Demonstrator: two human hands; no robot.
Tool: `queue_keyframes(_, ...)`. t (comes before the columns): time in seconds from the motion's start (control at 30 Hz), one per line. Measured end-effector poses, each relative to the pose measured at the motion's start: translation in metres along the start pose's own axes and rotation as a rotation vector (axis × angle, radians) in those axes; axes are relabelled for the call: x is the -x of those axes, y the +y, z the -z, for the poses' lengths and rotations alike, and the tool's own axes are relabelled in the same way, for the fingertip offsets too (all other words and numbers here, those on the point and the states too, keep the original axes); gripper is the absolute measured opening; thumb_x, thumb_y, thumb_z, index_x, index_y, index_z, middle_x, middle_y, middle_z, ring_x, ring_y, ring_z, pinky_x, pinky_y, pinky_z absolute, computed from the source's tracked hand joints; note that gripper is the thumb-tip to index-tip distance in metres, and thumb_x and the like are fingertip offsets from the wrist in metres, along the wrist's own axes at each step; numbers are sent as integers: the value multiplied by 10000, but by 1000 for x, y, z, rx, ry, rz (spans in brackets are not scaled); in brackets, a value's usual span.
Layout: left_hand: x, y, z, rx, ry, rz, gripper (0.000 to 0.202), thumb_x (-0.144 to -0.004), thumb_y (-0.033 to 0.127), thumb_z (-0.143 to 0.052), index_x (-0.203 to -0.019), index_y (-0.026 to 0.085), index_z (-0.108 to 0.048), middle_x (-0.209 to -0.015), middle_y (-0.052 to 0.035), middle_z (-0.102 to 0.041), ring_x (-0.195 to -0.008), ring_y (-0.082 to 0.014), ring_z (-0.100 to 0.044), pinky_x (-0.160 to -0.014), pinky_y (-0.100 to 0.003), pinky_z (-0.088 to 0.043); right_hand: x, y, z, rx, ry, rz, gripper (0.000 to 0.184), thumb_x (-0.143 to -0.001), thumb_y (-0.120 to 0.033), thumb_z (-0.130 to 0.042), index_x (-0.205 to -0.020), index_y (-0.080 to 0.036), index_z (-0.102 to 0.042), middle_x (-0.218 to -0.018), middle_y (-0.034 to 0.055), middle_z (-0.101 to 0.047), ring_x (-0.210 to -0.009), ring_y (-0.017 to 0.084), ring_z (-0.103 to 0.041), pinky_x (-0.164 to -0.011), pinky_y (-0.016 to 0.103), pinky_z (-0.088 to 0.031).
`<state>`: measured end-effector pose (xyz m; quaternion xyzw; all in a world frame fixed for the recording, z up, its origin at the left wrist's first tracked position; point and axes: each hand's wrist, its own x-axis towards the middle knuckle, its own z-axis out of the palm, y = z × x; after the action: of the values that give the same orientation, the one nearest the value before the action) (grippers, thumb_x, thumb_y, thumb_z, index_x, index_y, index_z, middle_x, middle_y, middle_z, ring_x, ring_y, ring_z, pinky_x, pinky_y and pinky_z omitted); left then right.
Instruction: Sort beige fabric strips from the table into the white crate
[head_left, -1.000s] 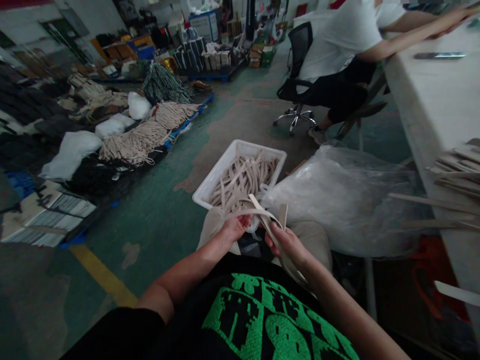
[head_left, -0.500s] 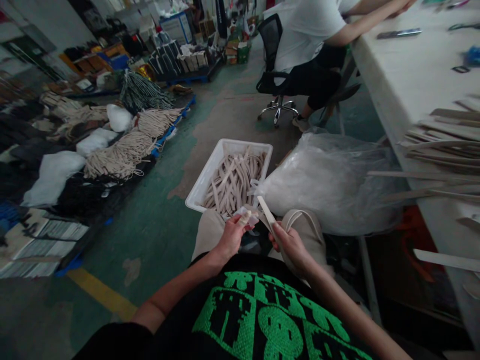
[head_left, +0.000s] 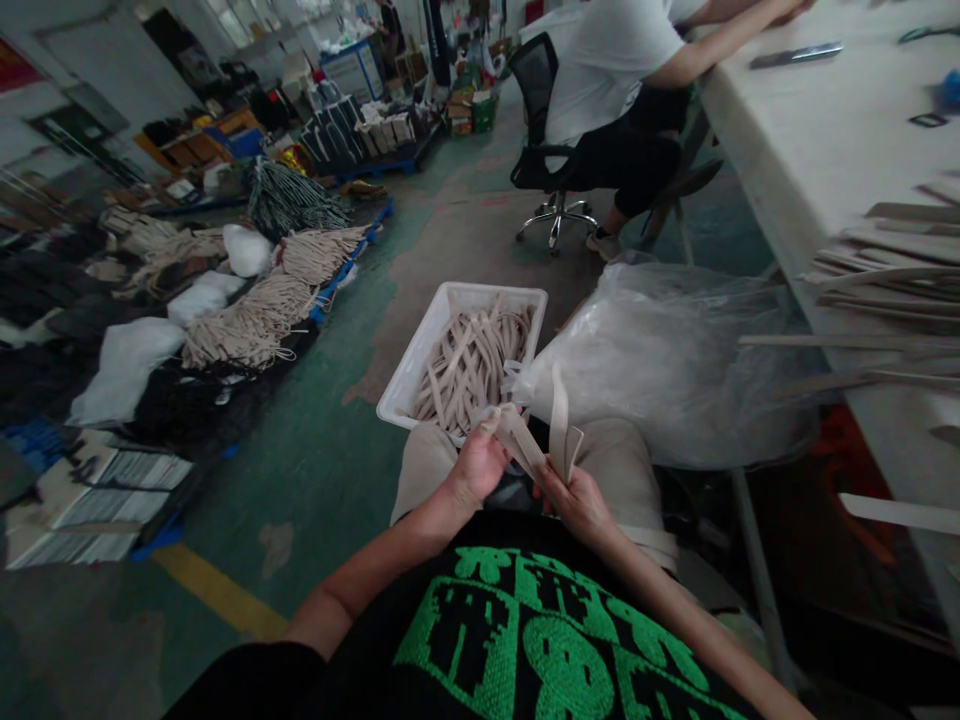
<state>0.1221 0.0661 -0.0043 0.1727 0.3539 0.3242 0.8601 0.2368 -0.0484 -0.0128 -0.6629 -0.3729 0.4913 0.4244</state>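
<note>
A beige fabric strap (head_left: 519, 440) stretches between my two hands above my lap. My left hand (head_left: 482, 460) pinches its upper left end, fingers closed. Closed around the strap lower down is my right hand (head_left: 576, 497); strap ends stick up from it, one tall and curved, one short. Just past my knees a white plastic bin (head_left: 409, 385) holds a heap of similar beige straps (head_left: 472, 360). To the right of my hands lies a large clear plastic bag (head_left: 667, 360).
On the right, a white table (head_left: 780, 140) carries loose beige straps (head_left: 892, 265), some jutting over its edge. A person in a white shirt (head_left: 611, 70) sits there on a black office chair (head_left: 536, 90). Pallets with cord bundles (head_left: 247, 310) and white bags line the left.
The strap is now drawn out between my hands, and its free end stands up from my right hand. The small whitish piece by my left fingers no longer shows. The view has shifted slightly.
</note>
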Motion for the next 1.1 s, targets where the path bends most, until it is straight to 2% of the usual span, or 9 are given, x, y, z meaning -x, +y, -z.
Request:
queue_keyframes(0.1, -12, 18, -9, 100, 58, -2, 163, -940, 259, -593, -1000, 162, -710, -995, -61, -749, -923, -166, -689, -871, -284, -532, 5, 3, 1, -49, -23, 0, 513, -891, -658, -453, -755, -187, -603, -579, 0, -553, -459, 135, -504, -474, 266, -398)
queue_keyframes(0.17, -19, 30, -14, 147, 120, -25, 164, -953, 235, -564, -992, 163, -706, -957, -59, -744, -891, -160, -690, -848, -271, -536, 9, 4, 3, -118, -13, 12, 508, -884, -635, -497, -1003, -166, -650, -669, 1, -590, -458, 130, -509, -463, 267, -410)
queue_keyframes(0.23, -24, 37, -16, 196, 203, -54, 165, -961, 205, -541, -948, 158, -699, -885, -51, -734, -832, -144, -688, -818, -249, -538, 14, 5, 5, -160, 2, 36, 581, -883, -597, -542, -1286, -180, -583, -738, 0, -616, -475, 130, -521, -474, 270, -436)
queue_keyframes(0.3, -28, 39, -15, 244, 272, -46, 192, -972, 174, -514, -888, 145, -685, -807, -43, -715, -758, -123, -679, -795, -229, -539, 17, 6, 8, -168, -17, 60, 626, -883, -562, -572, -1391, -198, -532, -774, 4, -629, -495, 126, -532, -497, 269, -459)
queue_keyframes(0.47, -28, 32, -7, 251, 315, -34, 202, -960, 143, -529, -820, 124, -673, -727, -30, -693, -652, -100, -656, -754, -216, -536, 16, 18, 12, -210, -23, 99, 633, -862, -558, -613, -1370, -187, -543, -771, -1, -620, -471, 107, -519, -469, 253, -453)
queue_keyframes(0.7, -15, 30, -16, 86, 205, -238, 66, -805, 129, -730, -772, 143, -675, -752, -18, -728, -699, -110, -685, -766, -220, -535, 9, 29, 8, -177, -41, 92, 587, -836, -644, -611, -1169, -164, -664, -771, 31, -673, -476, 123, -542, -474, 267, -461)
queue_keyframes(0.77, -12, 29, -18, 22, 165, -302, 125, -749, 183, -801, -768, 154, -681, -752, -11, -732, -704, -116, -689, -768, -225, -538, 9, 29, 5, -179, -19, 107, 576, -834, -656, -612, -1144, -175, -675, -824, 48, -703, -521, 139, -579, -529, 284, -490)
queue_keyframes(0.93, -5, 25, -18, -181, 41, -399, 363, -623, 437, -895, -804, 173, -726, -768, -16, -731, -703, -137, -679, -689, -228, -521, 7, 33, 3, -287, 34, 45, 649, -775, -714, -653, -1099, -153, -694, -718, 56, -701, -618, 206, -630, -593, 318, -513)
queue_keyframes(1.1, 3, 23, -24, -272, -17, -431, 422, -627, 536, -870, -800, 171, -746, -826, -33, -736, -719, -137, -664, -678, -232, -497, 3, 36, 5, -418, 143, 4, 587, -731, -655, -746, -1039, -155, -730, -848, 85, -742, -719, 221, -651, -650, 311, -510)
